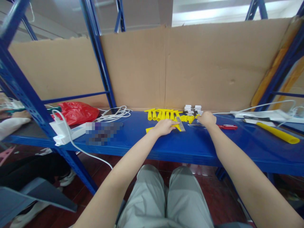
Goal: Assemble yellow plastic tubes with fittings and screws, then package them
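Note:
My left hand [165, 127] is closed around a yellow plastic piece [177, 126], beside a flat grey metal plate [180, 124]. Whether the plate is joined to that piece I cannot tell. Behind this hand stands a row of yellow tube-like pieces [159, 115] with flared ends. My right hand [207, 119] has its fingers drawn together by a heap of small yellow pieces [190, 119]; what is in the fingertips is too small to make out. Right of that wrist lies a red-handled tool [228, 127], and a thin metal rod shows left of the hand.
White and black small parts [193, 109] are stacked at the back. A long yellow tube [277, 133] lies on the right of the blue shelf [180, 147]. To the left are a power strip [71, 133], white cables [116, 114] and a red bag [77, 112]. Another person's arm [14, 125] is at far left.

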### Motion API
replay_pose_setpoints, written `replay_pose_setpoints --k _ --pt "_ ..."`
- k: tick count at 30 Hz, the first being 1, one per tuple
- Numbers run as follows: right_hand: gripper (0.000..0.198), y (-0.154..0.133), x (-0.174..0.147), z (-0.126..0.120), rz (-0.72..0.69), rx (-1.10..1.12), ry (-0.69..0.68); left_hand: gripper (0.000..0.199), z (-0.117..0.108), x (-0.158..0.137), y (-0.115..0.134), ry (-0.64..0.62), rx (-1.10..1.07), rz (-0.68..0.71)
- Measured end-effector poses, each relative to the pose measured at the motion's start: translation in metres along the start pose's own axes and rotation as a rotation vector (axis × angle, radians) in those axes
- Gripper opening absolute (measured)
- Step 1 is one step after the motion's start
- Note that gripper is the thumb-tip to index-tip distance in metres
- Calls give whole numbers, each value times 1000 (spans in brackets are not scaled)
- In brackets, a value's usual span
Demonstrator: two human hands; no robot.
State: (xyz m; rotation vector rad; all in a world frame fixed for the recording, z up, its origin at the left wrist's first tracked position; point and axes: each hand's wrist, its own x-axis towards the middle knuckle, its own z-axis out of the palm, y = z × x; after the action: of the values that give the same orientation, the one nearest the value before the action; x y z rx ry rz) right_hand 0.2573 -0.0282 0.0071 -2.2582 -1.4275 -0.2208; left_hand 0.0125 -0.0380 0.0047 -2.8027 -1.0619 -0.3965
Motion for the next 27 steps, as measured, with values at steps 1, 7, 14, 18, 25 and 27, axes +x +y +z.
replay_pose_setpoints --k 1,7,14,18,25,27 --pt "35 2 1 -2 -8 53 72 41 -1 0 0 -3 1 -3" --pt "12 -1 4 -10 -53 485 333 43 -2 -1 1 -14 10 -6" --pt "23 -31 -12 -11 68 1013 -9 43 5 2 -4 14 25 7" --pt "20 -39 -24 -14 80 1134 -156 43 6 3 -4 22 15 -2" --pt "14 -32 -23 -18 293 1272 -475 44 3 1 -1 7 14 -22" --pt "17 -30 -20 -16 326 1267 -568 44 2 1 0 2 19 -20"
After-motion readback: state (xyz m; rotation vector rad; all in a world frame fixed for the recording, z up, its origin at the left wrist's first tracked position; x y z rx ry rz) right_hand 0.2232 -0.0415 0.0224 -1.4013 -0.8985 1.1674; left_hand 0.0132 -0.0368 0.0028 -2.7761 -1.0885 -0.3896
